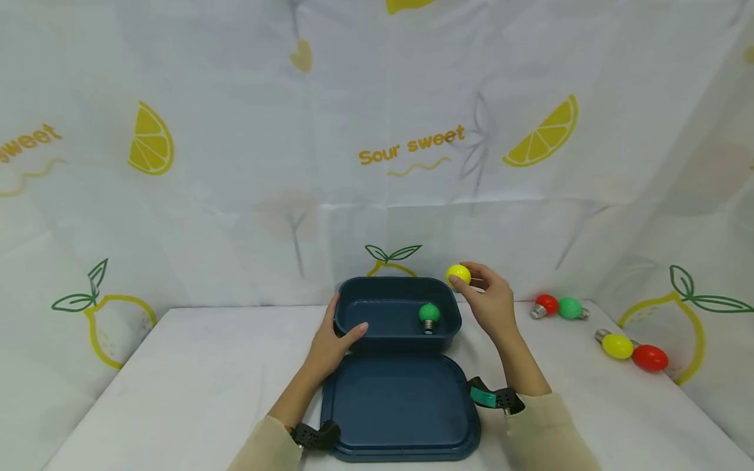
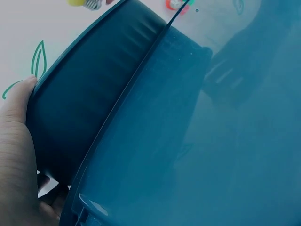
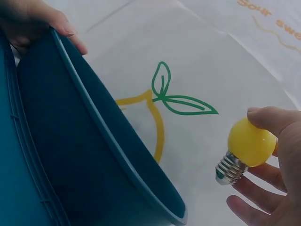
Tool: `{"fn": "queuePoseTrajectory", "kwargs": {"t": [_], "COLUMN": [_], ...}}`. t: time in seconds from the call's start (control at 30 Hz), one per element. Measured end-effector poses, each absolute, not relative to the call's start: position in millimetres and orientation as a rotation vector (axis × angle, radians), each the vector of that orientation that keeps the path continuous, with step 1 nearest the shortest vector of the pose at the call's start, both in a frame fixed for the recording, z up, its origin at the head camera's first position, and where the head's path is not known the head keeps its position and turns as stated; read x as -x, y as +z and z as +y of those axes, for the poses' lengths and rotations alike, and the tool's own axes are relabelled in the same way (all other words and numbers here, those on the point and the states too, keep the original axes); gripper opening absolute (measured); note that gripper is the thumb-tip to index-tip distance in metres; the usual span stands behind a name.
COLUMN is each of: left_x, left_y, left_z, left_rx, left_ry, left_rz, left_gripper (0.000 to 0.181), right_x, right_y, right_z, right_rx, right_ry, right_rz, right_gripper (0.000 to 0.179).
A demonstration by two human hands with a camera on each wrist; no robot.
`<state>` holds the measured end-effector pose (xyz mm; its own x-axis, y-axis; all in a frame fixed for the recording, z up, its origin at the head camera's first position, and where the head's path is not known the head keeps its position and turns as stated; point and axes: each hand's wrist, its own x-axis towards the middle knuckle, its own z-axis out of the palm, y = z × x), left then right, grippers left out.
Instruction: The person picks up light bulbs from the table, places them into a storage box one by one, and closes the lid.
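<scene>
Fingers and thumb of the right hand (image 1: 493, 302) pinch a yellow bulb (image 1: 457, 273) by its globe near the far right corner of a dark blue box (image 1: 400, 343), as I follow from a distance through the head camera. My right wrist view shows the bulb's metal screw base angled down toward the box, apart from the rim. The left hand (image 1: 328, 345) grips the box at its left end, thumb over the rim. Inside, toward the right end, rests a green bulb (image 1: 429, 313), its base toward the near wall; whether it lies flat or leans, I cannot fairly tell from this angle. The box stands by the middle of the white tabletop's (image 1: 235, 379) far edge, with a matching lid (image 1: 400, 405) just in front, toward the near edge. By the far right corner I see a red bulb (image 1: 549, 303) beside a second green bulb (image 1: 569, 308); along the right edge, a second yellow bulb (image 1: 617, 347) sits next to a second red bulb (image 1: 650, 358).
</scene>
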<state>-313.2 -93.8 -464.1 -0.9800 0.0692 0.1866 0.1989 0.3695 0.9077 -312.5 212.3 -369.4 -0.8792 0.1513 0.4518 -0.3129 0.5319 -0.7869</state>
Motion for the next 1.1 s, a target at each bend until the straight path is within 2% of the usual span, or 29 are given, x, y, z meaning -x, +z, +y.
{"fn": "queuePoseTrajectory", "kwargs": {"t": [1.1], "left_x": [310.8], "left_y": [-460.8], "left_z": [-94.8], "left_rx": [0.254], "left_ry": [-1.672], "left_rz": [-2.517], "left_gripper": [0.098], "right_x": [313.5], "right_y": [-381.3], "right_z": [216.4], "right_rx": [-0.090], "right_ry": [1.271], "right_rz": [-2.440], "right_gripper": [0.046]}}
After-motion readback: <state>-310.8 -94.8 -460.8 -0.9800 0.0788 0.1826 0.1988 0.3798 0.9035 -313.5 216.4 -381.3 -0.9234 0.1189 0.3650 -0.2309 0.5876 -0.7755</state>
